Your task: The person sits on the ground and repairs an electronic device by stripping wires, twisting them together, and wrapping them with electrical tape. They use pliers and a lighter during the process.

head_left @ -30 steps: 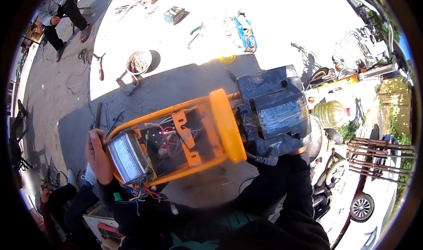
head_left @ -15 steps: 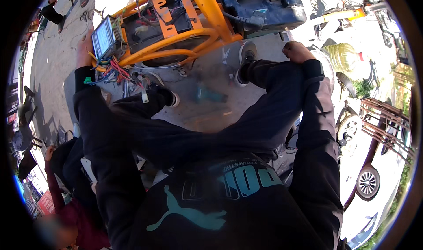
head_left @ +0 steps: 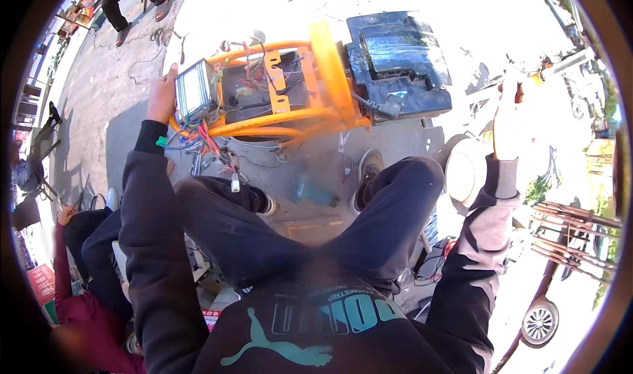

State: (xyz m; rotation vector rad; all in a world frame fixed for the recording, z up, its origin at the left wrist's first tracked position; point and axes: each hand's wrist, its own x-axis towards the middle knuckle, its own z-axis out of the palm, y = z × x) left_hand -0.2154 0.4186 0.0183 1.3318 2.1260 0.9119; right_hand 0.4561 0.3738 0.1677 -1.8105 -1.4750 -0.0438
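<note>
The left hand (head_left: 161,97) is gripping the left edge of a silver box (head_left: 192,98), fingers wrapped round its side. The box is sitting at the left end of the orange frame (head_left: 330,64), with coloured wires (head_left: 201,140) hanging just below it. A black battery (head_left: 397,61) is lying at the frame's right end. The right hand (head_left: 509,120) is reaching out well right of the frame, washed out by sun; whether its fingers are clenched cannot be told. A teal drill (head_left: 315,193) is lying on the ground below the frame, between the shoes.

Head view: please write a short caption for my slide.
Left hand grips a silver finned box on an orange frame.
</note>
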